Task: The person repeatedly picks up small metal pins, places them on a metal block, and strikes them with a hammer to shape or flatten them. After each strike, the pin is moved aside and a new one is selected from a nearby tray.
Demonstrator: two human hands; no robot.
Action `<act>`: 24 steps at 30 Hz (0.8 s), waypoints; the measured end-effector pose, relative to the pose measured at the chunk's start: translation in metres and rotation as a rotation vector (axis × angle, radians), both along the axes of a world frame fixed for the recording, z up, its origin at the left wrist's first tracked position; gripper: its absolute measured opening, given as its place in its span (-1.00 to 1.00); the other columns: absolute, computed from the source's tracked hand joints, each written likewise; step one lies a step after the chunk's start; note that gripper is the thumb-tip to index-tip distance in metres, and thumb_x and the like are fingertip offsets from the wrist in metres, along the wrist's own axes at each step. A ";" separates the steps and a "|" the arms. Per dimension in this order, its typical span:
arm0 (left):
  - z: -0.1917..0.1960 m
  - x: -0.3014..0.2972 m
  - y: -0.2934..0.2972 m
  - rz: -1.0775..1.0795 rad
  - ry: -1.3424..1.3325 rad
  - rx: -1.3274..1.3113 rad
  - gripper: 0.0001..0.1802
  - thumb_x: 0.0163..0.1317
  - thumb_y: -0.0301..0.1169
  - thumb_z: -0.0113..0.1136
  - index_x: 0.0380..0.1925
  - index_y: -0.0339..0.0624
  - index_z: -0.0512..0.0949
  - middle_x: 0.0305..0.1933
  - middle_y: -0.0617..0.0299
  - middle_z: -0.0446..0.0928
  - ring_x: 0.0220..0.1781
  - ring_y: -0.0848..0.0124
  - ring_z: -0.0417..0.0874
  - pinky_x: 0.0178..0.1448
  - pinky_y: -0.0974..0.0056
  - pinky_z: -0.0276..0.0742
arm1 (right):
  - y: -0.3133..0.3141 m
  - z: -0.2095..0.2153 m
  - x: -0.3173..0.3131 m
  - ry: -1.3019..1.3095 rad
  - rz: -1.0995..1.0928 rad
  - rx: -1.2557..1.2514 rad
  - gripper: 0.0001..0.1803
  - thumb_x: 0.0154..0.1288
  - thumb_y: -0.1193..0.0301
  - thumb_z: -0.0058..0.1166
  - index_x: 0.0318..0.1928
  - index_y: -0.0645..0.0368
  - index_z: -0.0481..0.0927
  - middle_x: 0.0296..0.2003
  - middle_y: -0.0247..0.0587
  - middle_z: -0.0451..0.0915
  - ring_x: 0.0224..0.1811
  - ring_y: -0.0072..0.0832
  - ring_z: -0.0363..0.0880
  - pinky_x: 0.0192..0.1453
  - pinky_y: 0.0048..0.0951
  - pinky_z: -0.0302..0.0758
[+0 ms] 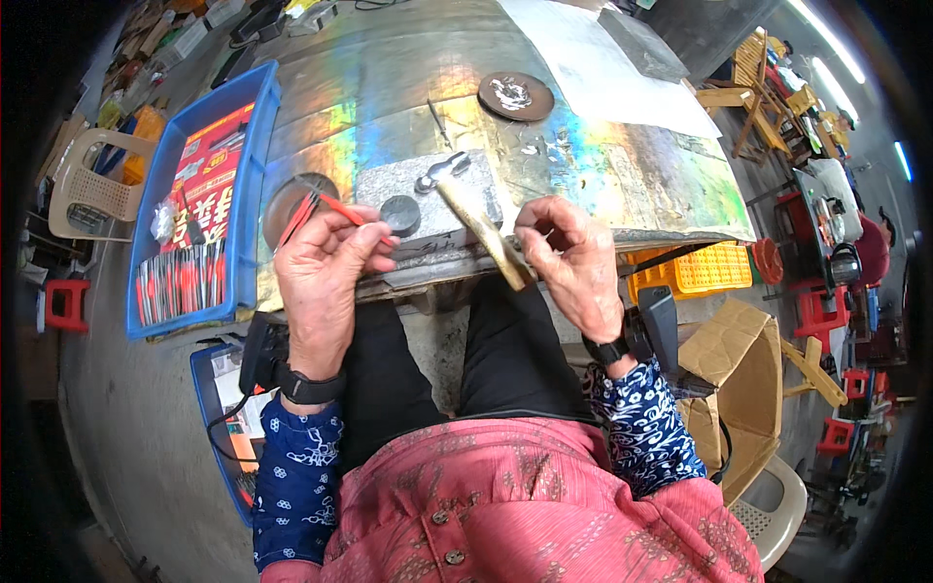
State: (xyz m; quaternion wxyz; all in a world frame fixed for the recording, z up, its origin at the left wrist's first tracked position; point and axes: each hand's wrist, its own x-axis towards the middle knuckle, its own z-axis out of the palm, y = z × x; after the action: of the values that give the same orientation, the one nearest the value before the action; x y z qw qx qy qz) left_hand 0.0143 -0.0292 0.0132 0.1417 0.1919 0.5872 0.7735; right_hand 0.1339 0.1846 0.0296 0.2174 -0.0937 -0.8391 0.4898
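My left hand (326, 262) pinches a thin red tool with two slim red arms (330, 207), held over the near edge of the metal-covered table (389, 107). My right hand (569, 257) is closed near the wooden handle of a small hammer (466, 209). The hammer's metal head rests on a grey stone slab (398, 185) and its handle slants toward my right hand. Whether the fingers grip the handle or a small part beside it is unclear. A small dark round disc (399, 214) lies on the slab between my hands.
A blue tray (248, 126) at the left holds red packets and several red-handled pieces. A dark round dish (515, 95) sits farther back on the table, a grey round disc (287, 199) by my left hand. A yellow crate (695, 272) and cardboard box (743, 360) stand at the right.
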 end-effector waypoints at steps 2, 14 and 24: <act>0.002 0.009 0.001 -0.029 -0.137 0.100 -0.84 0.28 -0.57 0.20 -0.16 -0.43 0.56 -0.29 0.06 0.65 -0.27 0.38 0.71 -0.25 0.40 0.68 | -0.018 0.003 0.000 0.048 0.085 -0.010 -0.90 0.26 0.60 0.09 -0.21 0.28 0.58 -0.41 -0.43 0.49 -0.43 -0.76 0.39 -0.35 -0.69 0.34; 0.001 0.031 -0.009 -0.179 -0.391 0.364 -0.79 0.35 -0.50 0.13 -0.05 -0.36 0.50 -0.19 -0.02 0.64 -0.24 0.28 0.73 -0.25 0.28 0.74 | -0.073 0.009 -0.001 0.136 0.167 -0.093 -0.82 0.14 0.66 0.09 -0.20 0.28 0.56 -0.43 -0.26 0.54 -0.45 -0.54 0.52 -0.32 -0.53 0.47; -0.001 0.034 -0.011 -0.177 -0.433 0.363 -0.77 0.36 -0.47 0.14 -0.03 -0.31 0.48 -0.19 -0.03 0.63 -0.25 0.26 0.73 -0.27 0.27 0.74 | -0.077 0.008 -0.002 0.156 0.149 -0.142 -0.86 0.10 0.68 0.06 -0.29 0.27 0.52 -0.48 -0.24 0.52 -0.48 -0.50 0.52 -0.33 -0.51 0.47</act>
State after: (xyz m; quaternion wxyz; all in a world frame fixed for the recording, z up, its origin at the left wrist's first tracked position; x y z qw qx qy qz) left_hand 0.0480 -0.0404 0.0124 0.2940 0.0951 0.3762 0.8735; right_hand 0.1317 0.1074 0.0379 0.2378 -0.0080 -0.7875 0.5685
